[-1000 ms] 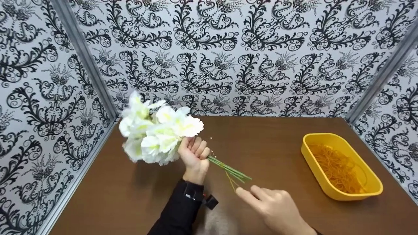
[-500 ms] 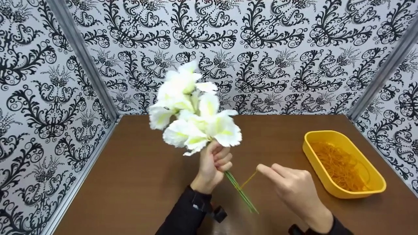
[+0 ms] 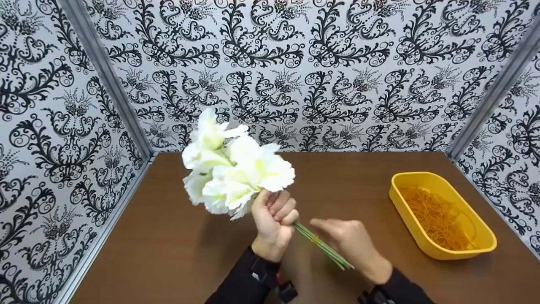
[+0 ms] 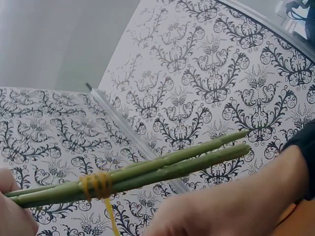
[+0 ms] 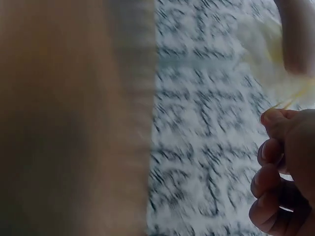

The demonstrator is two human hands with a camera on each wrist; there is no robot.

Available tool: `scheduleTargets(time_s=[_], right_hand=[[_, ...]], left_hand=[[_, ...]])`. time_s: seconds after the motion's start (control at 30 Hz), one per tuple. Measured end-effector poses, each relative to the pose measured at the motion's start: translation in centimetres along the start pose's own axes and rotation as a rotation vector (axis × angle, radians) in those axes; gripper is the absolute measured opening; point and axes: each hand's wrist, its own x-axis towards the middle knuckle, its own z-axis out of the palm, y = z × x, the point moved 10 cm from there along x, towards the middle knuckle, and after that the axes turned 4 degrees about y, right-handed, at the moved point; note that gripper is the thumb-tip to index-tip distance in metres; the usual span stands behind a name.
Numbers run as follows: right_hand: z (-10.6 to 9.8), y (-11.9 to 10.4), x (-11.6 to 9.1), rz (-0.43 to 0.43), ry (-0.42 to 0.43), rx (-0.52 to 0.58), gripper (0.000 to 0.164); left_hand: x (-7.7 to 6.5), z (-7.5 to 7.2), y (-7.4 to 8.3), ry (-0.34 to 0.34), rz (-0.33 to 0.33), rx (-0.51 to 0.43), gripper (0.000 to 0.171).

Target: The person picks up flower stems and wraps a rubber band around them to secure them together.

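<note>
A bunch of white artificial-looking flowers [image 3: 238, 171] with yellow-green centres leans to the upper left in the head view. My left hand [image 3: 274, 221] grips its green stems [image 3: 335, 255] just below the blooms. A yellow rubber band [image 4: 97, 185] is wound several times around the stems in the left wrist view, with a stretched strand running down from it. The right wrist view has my right hand [image 5: 290, 162] pinching the band's loop between thumb and forefinger. In the head view that hand is beside the stems, slightly blurred, its fingertips partly hidden.
A yellow plastic tray [image 3: 408, 223] stands at the right of the brown table [image 3: 168, 236]. Inside it lies a tangle of rubber bands [image 3: 434, 215]. Patterned black-and-white panels [image 3: 270, 84] rise at the back and sides, joined by grey metal posts.
The bouquet swung up and right, then tilted back down to the left. My right hand moved up, then in close to the stems. The band now sits in a tighter bundle around them.
</note>
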Motion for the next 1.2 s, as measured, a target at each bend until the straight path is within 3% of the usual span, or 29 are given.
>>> scheduleTargets(time_s=[0.2,0.4,0.5,0.63,0.77,0.87,1.0,1.2], right_hand=[[3.2,-4.3,-1.0,-0.03,-0.057,0.127,0.025],[3.6,-6.6,-0.7,0.049,-0.127,0.173,0.014],[3.4,-7.9,-0.7,0.031,-0.144,0.155,0.003],[2.6,-8.9,-0.5,-0.019,-0.117,0.074,0.004],[1.6,-9.1,-0.1,-0.046,-0.071,0.039,0.012],[0.3,-9.4,0.5,-0.082,0.0,0.036,0.023],[-1.7,-9.7,1.4,-0.124,0.095,0.045,0.023],[-4.3,-8.5,2.6,-0.137,0.151,0.065,0.023]], left_hand=[[0.5,-1.1,1.6,0.075,0.089,-0.073,0.04],[0.9,-1.7,3.8,0.129,0.199,-0.069,0.044],[1.0,-2.1,4.8,0.154,0.253,-0.037,0.044],[1.2,-2.5,5.5,0.171,0.298,0.007,0.045],[1.3,-2.6,5.7,0.14,0.313,0.038,0.042],[1.4,-2.6,5.6,0.119,0.317,0.077,0.039],[1.3,-2.4,5.4,0.108,0.332,0.18,0.039],[1.2,-1.3,4.0,0.029,0.274,0.306,0.041]])
